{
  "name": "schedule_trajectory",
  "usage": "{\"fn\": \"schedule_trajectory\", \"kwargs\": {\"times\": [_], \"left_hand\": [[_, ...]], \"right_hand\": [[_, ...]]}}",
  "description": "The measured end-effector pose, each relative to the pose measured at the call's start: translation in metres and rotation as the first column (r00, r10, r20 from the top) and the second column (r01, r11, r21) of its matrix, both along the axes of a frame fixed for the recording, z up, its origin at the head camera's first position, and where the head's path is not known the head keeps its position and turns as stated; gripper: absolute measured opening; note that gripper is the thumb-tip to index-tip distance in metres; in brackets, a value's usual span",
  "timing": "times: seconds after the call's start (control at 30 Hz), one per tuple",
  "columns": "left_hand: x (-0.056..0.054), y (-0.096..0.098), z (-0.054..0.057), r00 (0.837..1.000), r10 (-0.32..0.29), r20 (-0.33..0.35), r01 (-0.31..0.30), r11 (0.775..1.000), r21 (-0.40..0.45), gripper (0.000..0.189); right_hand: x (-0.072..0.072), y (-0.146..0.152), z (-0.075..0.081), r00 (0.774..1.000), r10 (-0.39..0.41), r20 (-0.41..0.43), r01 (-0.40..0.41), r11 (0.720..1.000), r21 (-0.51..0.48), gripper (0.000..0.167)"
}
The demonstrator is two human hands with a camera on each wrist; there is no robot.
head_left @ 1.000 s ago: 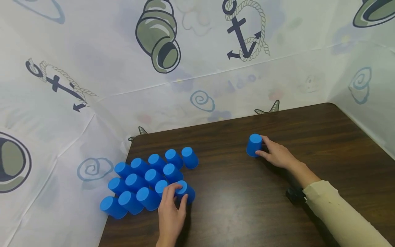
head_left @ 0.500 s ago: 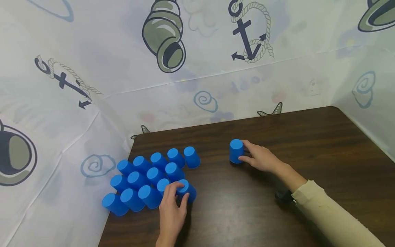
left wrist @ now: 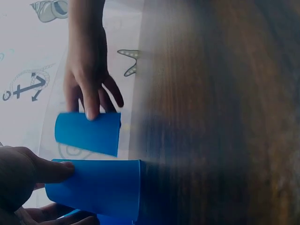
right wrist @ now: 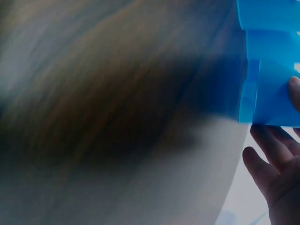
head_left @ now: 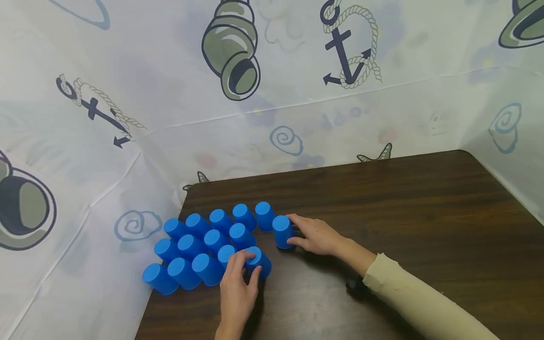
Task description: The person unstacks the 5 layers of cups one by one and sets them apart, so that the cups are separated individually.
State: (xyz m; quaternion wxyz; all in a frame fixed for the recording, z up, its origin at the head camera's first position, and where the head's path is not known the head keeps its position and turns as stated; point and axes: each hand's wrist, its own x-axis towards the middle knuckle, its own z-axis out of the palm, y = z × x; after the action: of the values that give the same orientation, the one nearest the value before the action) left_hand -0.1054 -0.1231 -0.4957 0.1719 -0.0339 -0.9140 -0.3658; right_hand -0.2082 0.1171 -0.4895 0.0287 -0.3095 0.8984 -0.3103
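Upside-down blue plastic cups stand in three slanting rows on the table's left side, among them a cup (head_left: 178,273) in the front row. My left hand (head_left: 237,297) grips the cup (head_left: 264,265) at the front row's right end, thumb on one side and fingers on the other. Between thumb and fingers my right hand (head_left: 319,237) holds another cup (head_left: 282,233), just right of the back row's end cup (head_left: 264,216). Both held cups appear in the left wrist view, the near cup (left wrist: 101,187) in my left hand. Whether the right-hand cup touches the table, I cannot tell.
A dark wood-grain table (head_left: 403,212) extends to the right of the cups. White fabric (head_left: 238,146) printed with anchors and shells rises behind it and at both sides. A small black object (head_left: 356,288) sits under the right wrist.
My right hand has carried its cup leftward and nearer, from the table's middle to beside the rows. The left hand keeps its grip in place. The head view has shifted slightly.
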Motion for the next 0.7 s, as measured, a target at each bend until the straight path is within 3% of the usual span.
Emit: {"fn": "schedule_trajectory", "kwargs": {"times": [0.3, 0.7], "left_hand": [[0.0, 0.002, 0.003, 1.0, 0.003, 0.022, -0.003, 1.0, -0.01, 0.033], [0.0, 0.008, 0.008, 0.998, 0.049, 0.028, -0.047, 0.996, -0.077, 0.031]], "right_hand": [[-0.004, -0.029, -0.014, 0.999, 0.007, -0.049, -0.006, 1.0, 0.005, 0.06], [-0.012, -0.037, -0.021, 0.994, 0.031, -0.105, -0.031, 1.0, 0.0, 0.058]]}}
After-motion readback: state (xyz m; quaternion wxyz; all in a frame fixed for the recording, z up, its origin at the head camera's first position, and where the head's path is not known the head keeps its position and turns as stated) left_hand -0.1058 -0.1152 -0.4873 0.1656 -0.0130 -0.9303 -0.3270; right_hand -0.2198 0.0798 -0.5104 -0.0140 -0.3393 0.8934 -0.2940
